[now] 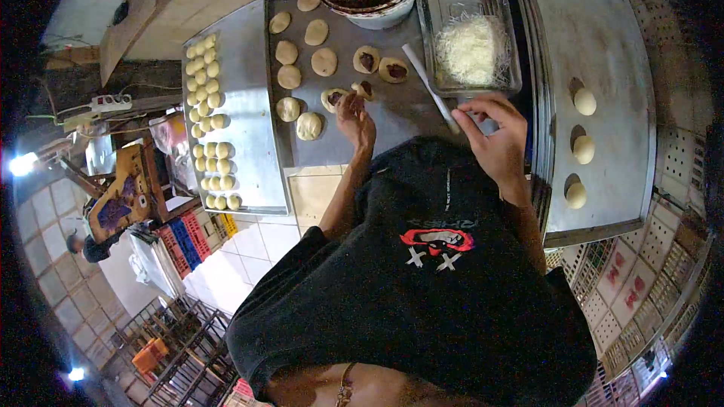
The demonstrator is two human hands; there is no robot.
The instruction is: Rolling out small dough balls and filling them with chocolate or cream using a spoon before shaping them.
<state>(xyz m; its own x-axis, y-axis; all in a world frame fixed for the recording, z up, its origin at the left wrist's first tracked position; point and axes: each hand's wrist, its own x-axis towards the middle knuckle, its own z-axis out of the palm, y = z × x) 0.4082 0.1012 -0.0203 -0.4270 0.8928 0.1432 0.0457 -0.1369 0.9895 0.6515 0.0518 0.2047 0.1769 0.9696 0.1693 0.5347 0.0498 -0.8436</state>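
Note:
My left hand point(354, 120) is over the dark work surface, fingers curled at a small dough round point(365, 90) with dark brown filling that looks tilted and gripped at its edge. Partly behind those fingers lies another filled dough round point(330, 96). Two more filled rounds, one of them a dough round point(393, 70), rest just beyond. My right hand point(499, 134) is closed in a pinch, thumb and forefinger tips close together; whatever sits between them is too small to make out. Right beside those tips runs a slim pale spatula point(427, 83), slanting away toward the filled rounds.
A bowl of dark brown paste point(368, 7) stands at the far edge, beside a clear tray of pale shreds point(431, 45). Plain flattened dough rounds point(324, 62) lie left of centre. Metal trays hold dough balls: a left tray point(253, 105) with several, a right tray point(615, 53) with three.

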